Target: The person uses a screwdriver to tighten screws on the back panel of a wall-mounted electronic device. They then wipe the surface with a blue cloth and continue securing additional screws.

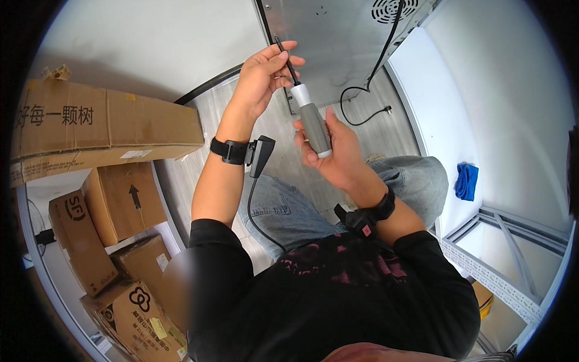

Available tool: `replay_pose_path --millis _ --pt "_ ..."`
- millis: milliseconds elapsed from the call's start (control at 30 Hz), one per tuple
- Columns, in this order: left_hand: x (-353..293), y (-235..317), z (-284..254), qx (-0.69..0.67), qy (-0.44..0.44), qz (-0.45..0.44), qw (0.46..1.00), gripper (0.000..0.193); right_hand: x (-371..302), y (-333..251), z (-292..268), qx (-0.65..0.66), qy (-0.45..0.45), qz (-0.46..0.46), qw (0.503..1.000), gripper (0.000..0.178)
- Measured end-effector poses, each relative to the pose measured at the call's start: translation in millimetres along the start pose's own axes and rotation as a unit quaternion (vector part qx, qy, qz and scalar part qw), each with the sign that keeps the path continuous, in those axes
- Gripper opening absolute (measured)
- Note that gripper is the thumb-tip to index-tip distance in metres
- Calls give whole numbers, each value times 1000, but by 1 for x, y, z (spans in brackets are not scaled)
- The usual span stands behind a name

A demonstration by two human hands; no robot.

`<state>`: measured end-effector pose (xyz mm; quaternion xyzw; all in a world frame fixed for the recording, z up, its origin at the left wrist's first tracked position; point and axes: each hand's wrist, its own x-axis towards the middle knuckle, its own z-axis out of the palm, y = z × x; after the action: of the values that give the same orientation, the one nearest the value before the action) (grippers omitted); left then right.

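Observation:
Both of my hands are on a screwdriver (313, 127) with a grey and white handle and a dark shaft. My right hand (344, 151) is closed round the handle. Higher up, my left hand (259, 75) steadies the shaft between thumb and fingers. The tip points up and away, at the left edge of a silver metal panel (332, 60). Whether it sits in a screw there is too small to tell.
A black power cord (347, 102) hangs down the panel, its plug on the wood-look floor (211, 114). Cardboard boxes (129, 193) fill the left side, including one long carton (151, 123). At right are a blue cloth (466, 181) and a white metal frame (488, 271).

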<state>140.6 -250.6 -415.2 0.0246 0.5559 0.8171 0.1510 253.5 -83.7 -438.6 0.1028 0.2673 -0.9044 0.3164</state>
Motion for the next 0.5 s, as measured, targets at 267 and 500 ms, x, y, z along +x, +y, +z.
replay_pose_path --millis 267,500 --pt "5 -5 -10 18 9 18 1000 31 -1 -1 9 -87 28 -22 996 41" --pt "8 -5 -6 -3 35 29 999 31 1 -6 -14 37 -113 33 992 53"
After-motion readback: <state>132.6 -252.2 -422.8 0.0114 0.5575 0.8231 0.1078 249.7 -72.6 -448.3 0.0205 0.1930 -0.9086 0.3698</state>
